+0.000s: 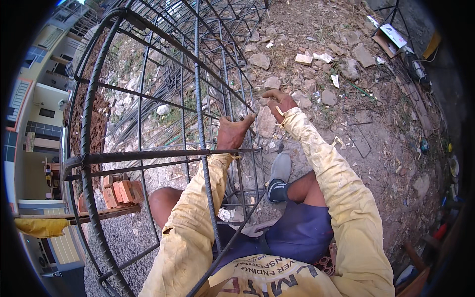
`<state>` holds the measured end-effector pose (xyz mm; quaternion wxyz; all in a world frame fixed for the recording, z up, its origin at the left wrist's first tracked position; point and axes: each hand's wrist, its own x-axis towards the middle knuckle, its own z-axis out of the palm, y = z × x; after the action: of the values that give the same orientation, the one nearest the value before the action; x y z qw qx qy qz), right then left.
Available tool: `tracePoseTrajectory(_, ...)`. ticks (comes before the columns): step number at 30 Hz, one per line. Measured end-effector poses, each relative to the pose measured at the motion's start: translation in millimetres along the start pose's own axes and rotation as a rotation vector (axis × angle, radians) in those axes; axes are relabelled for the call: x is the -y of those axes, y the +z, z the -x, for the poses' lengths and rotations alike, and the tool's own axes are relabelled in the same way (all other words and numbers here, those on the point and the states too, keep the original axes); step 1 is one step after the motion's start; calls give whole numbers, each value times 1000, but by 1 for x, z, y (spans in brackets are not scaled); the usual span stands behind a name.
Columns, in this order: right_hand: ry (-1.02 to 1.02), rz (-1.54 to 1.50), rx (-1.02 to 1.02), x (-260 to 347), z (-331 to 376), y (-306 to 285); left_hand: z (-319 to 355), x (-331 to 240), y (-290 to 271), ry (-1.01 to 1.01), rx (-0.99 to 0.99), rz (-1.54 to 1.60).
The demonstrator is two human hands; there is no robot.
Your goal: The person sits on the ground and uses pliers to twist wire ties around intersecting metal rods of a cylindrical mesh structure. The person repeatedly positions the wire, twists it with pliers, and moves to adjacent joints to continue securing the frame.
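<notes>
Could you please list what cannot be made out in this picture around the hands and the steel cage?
All in the head view:
- Left hand: its back hides most of the fingers, so its grip is unclear.
- Right hand: too small to tell whether the fingertips pinch anything thin.
- Steel cage: the lower edge cuts off part of it.
- Red item: too blurred at the dim right rim.

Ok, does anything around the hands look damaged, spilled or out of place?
The pale-yellow cloth left sleeve has a dark spot on its outer side, possibly a tear. Crumpled white scraps lie strewn across brown stony ground, like stray litter.
</notes>
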<state>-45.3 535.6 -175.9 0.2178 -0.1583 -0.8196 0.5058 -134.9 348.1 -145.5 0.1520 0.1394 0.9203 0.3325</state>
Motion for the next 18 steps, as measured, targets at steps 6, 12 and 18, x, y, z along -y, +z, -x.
tracePoseTrajectory(6,212,-342,182,-7,-12,66,-17,43,4,273,370,86)
tracePoseTrajectory(12,632,-855,260,0,-19,67,-10,30,-5,223,380,59)
tracePoseTrajectory(18,683,-919,496,-2,-20,70,-2,16,-10,49,388,93)
